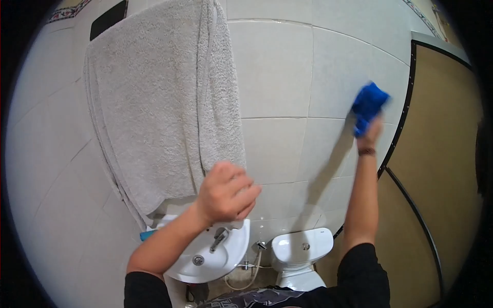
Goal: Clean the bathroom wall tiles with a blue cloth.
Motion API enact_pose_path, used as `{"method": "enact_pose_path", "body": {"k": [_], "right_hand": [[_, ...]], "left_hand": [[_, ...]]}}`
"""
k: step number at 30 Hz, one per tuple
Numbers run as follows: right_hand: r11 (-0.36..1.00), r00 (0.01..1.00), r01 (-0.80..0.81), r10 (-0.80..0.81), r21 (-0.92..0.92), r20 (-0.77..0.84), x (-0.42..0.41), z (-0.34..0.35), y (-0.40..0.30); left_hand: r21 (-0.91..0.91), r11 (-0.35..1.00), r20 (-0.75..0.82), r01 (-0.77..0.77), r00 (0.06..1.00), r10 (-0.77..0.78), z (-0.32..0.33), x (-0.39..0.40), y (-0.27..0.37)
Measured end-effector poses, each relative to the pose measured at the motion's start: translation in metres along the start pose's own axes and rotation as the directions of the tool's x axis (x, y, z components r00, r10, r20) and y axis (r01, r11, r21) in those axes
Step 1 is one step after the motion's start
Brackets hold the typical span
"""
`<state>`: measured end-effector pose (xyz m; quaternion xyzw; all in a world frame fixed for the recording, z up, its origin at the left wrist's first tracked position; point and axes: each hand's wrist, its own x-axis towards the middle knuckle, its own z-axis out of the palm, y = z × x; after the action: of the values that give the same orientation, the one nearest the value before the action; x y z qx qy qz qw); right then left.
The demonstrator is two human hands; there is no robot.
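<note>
My right hand (373, 133), with a brown band at its wrist, holds a blue cloth (370, 102) against or close to the white wall tiles (337, 77) at the right. The cloth is crumpled and slightly blurred. My left hand (228, 192) is raised in front of the lower edge of a grey towel (154, 104), its fingers curled in; nothing shows in it. Whether it touches the towel I cannot tell. Below my left hand is a white washbasin (235, 258) with a chrome tap (219, 239).
Low in the middle stands a white toilet (285, 244), with a hand spray (261, 245) and its hose to its left. A brown door (435, 154) with a dark frame fills the right side. A dark panel (109, 21) is at the upper left.
</note>
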<state>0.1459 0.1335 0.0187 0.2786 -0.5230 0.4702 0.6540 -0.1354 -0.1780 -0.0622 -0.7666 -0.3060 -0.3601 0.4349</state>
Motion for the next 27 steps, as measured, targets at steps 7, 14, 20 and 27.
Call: {"method": "enact_pose_path", "body": {"k": [7,14,20,27], "right_hand": [[-0.2,0.677,0.731,0.092,-0.652,0.73,-0.014,0.102,0.13],[-0.344,0.693,0.627,-0.164,-0.699,0.702,0.196,0.005,0.043],[-0.636,0.894,-0.044,-0.37,-0.77,0.254,0.376,-0.027,-0.027],[-0.517,0.292,0.82,0.005,-0.247,0.957,0.375,0.185,0.118]], "left_hand": [[0.232,0.947,0.036,-0.221,0.975,0.219,0.039,0.08,-0.049],[0.474,0.705,0.404,-0.527,0.842,0.357,0.026,0.17,-0.153],[0.586,0.789,0.377,-0.183,0.924,-0.067,0.081,0.193,-0.183],[0.64,0.745,0.331,-0.187,0.942,-0.048,0.086,0.199,-0.185]]}}
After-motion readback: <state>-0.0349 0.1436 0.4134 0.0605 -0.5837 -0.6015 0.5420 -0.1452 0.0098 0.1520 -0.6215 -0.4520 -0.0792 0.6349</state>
